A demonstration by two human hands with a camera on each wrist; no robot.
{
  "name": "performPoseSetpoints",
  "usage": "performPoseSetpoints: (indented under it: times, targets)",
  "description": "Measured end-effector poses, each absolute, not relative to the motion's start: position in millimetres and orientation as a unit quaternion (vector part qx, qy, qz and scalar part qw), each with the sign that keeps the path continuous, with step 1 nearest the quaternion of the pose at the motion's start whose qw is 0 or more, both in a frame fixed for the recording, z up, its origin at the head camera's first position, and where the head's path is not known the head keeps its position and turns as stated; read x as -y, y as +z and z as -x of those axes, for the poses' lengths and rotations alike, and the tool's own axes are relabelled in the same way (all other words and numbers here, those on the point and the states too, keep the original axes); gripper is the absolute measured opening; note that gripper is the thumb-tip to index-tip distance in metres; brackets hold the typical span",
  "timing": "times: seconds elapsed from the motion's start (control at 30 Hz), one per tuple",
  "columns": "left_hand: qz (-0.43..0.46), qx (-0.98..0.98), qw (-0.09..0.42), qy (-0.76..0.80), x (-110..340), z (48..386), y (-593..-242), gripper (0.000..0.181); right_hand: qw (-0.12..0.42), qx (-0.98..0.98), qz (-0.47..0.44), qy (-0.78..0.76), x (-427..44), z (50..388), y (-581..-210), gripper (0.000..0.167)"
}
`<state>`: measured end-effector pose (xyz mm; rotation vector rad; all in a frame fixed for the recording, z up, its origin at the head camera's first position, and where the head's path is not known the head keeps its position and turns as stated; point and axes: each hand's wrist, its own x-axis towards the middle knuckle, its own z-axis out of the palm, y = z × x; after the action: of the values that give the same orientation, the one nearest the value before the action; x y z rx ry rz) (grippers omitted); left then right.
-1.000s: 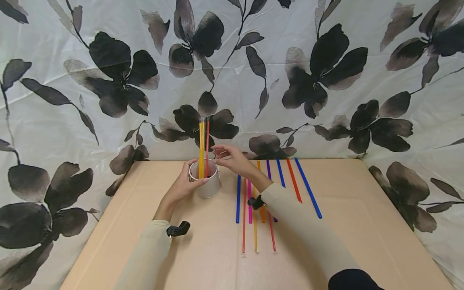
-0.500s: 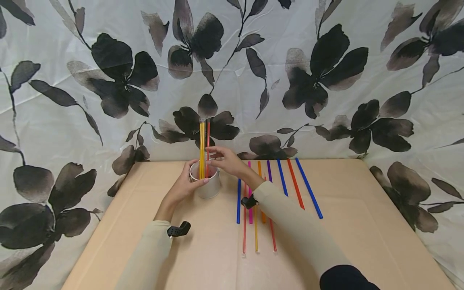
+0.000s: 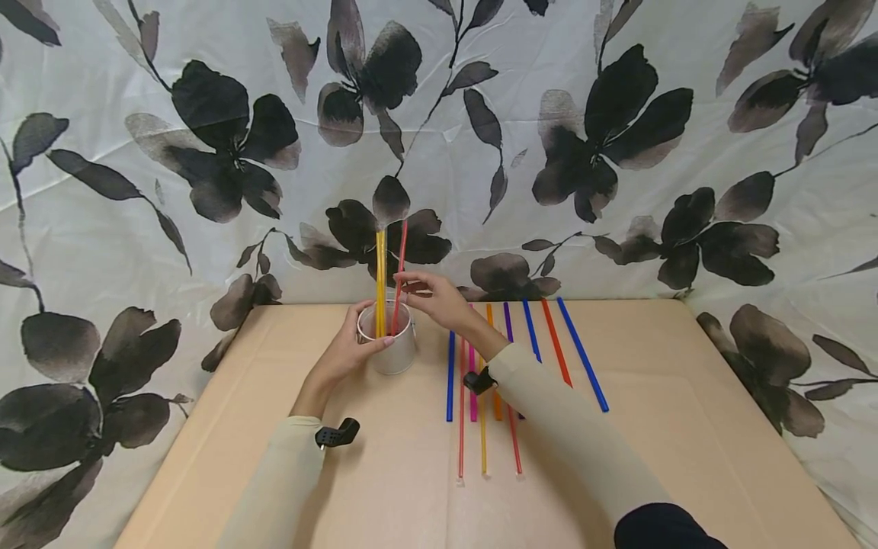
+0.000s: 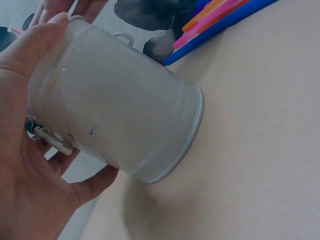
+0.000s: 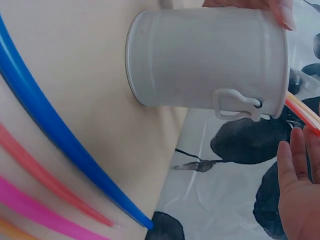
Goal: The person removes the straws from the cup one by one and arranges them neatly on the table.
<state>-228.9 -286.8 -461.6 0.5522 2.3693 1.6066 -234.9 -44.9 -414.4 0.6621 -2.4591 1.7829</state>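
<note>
The left hand (image 3: 343, 351) holds a light grey metal cup (image 3: 398, 361), its fingers and thumb curled around the rim side. Upright yellow straws (image 3: 381, 282) stand in this cup, beside a red straw (image 3: 402, 248) that leans right. At the red straw, above the rim, the fingertips of the right hand (image 3: 439, 303) pinch it lightly. In the left wrist view, the left hand (image 4: 25, 170) wraps the tilted-looking cup (image 4: 120, 105). The right wrist view has the right hand (image 5: 301, 197) beside the straws, its thumb hidden; the cup (image 5: 210, 60) is above.
Several coloured straws lie on the tan table (image 3: 384, 473) right of the cup, among them a blue one (image 3: 450, 381) and a pink one (image 3: 472, 396), partly under the right forearm. Farther right lie a red one (image 3: 557, 343) and another blue one (image 3: 583, 354). Behind hangs floral cloth (image 3: 507, 229).
The right hand has moved left to the red straw, then slightly back right, and the straw's top now leans right. The left hand keeps its hold on the cup.
</note>
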Motion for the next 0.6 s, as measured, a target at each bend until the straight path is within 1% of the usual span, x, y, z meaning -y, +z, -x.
performPoseSetpoints:
  times: [0.13,0.33,0.6]
  targets:
    - [-0.190,-0.805,0.111,0.550,288.2,227.6,-462.6,0.090,0.017,0.777,-0.213,0.592,40.2,232.2,-411.1,0.040]
    - [-0.185,-0.806,0.109,0.551,287.5,223.6,-464.9,0.093,0.041,0.763,-0.225,0.604,34.1,224.3,-405.8,0.039]
    - [-0.183,-0.807,0.103,0.552,287.0,218.0,-468.7,0.093,0.064,0.774,-0.214,0.592,25.9,210.0,-396.1,0.041]
